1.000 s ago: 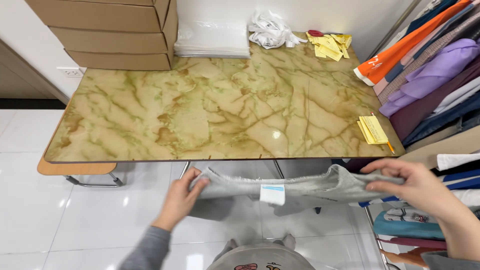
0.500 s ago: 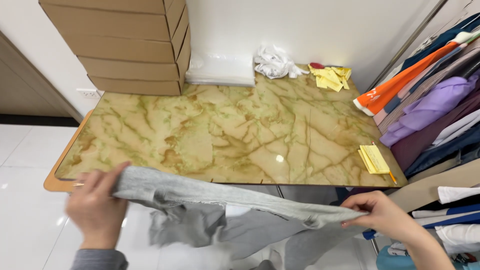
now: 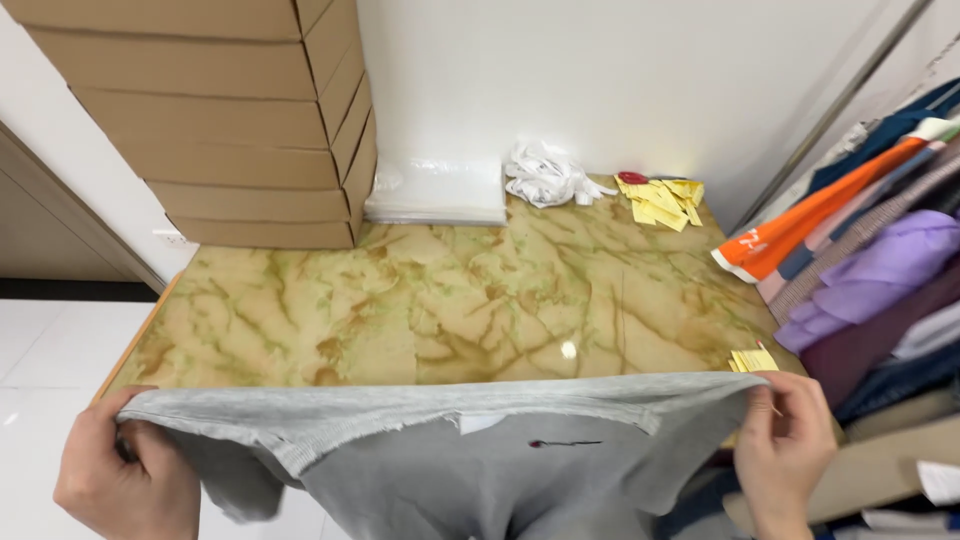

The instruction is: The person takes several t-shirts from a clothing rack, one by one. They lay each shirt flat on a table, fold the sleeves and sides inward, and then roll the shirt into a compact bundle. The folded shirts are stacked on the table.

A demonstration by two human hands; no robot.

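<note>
Left hand (image 3: 125, 480) and right hand (image 3: 785, 440) each pinch a corner of the grey garment (image 3: 470, 450), stretched over the tabletop (image 3: 450, 300) near edge. Brown boxes (image 3: 210, 120) stacked back left; yellow labels (image 3: 662, 200), perhaps tags, back right.

Grey garment (image 3: 480, 455): soft knit, stretched wide and held taut by top edge, body hanging below, small white label and dark mark near middle, over near worktop edge.
</note>
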